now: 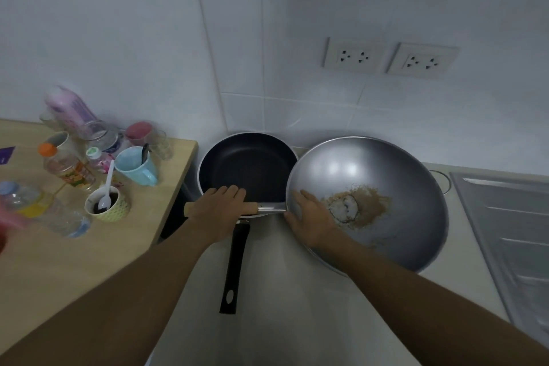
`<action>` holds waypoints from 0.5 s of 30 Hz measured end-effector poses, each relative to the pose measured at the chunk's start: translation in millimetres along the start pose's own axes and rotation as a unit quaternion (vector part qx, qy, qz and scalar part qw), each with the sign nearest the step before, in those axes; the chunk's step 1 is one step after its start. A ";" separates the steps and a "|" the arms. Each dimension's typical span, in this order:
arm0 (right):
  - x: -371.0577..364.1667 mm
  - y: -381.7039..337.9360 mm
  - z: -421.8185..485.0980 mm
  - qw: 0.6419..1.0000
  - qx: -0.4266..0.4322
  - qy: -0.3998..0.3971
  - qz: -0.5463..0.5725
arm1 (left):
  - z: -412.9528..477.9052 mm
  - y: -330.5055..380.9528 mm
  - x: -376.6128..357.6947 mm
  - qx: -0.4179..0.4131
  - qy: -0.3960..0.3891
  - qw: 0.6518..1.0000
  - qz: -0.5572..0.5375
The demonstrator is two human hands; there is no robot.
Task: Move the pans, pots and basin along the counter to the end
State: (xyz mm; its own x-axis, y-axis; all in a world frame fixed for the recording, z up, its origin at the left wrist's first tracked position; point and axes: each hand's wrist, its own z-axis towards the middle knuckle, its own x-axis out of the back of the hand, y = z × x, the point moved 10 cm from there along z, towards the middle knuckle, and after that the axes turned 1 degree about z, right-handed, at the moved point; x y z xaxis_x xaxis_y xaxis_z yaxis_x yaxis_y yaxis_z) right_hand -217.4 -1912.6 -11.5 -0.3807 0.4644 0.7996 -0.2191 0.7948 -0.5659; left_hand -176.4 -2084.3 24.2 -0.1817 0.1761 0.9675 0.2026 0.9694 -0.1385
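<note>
A large silver wok (386, 175) with brown residue in its bowl sits on the white counter (273, 291), its wooden handle pointing left. My left hand (221, 208) is closed around that wooden handle. My right hand (312, 217) grips the wok's near-left rim, fingers inside the bowl. A black non-stick frying pan (246, 163) stands in the corner against the wall, left of the wok, with its black handle (234, 267) pointing toward me. The wok's handle crosses over the frying pan's near rim.
A wooden table (74, 261) adjoins the counter on the left, crowded with several bottles, cups, glasses and a blue mug (135, 165). A steel sink drainboard (511, 232) lies at the right. Two wall sockets (389, 58) sit above the wok.
</note>
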 end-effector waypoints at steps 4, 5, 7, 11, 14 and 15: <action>23.0 24.4 -13.6 0.999 -0.034 0.011 0.032 | 14.5 13.7 9.1 0.013 0.014 0.995 -0.098; 31.2 29.9 -16.9 0.998 -0.040 0.016 0.043 | 19.5 19.2 11.6 0.019 0.010 0.991 -0.129; 49.2 42.5 -26.9 0.994 -0.067 0.029 0.084 | 30.1 31.8 16.0 0.030 -0.010 0.982 -0.188; 87.8 70.4 -57.5 0.983 -0.113 0.069 0.124 | 48.9 70.7 39.2 0.003 -0.013 0.959 -0.282; 123.9 83.4 -86.5 0.979 -0.088 0.115 0.145 | 61.4 109.9 62.9 -0.020 -0.013 0.948 -0.316; 135.1 90.4 -97.9 0.976 -0.088 0.129 0.151 | 65.3 125.3 70.7 -0.028 -0.014 0.947 -0.321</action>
State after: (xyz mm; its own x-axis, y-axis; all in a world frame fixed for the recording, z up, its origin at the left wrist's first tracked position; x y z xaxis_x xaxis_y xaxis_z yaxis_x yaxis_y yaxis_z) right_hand -200.7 -1739.8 65.0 -0.1606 0.7529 0.6383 0.0341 0.6505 -0.7587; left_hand -226.7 -1939.2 61.4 -0.3092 -0.4408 0.8427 0.0931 0.8678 0.4881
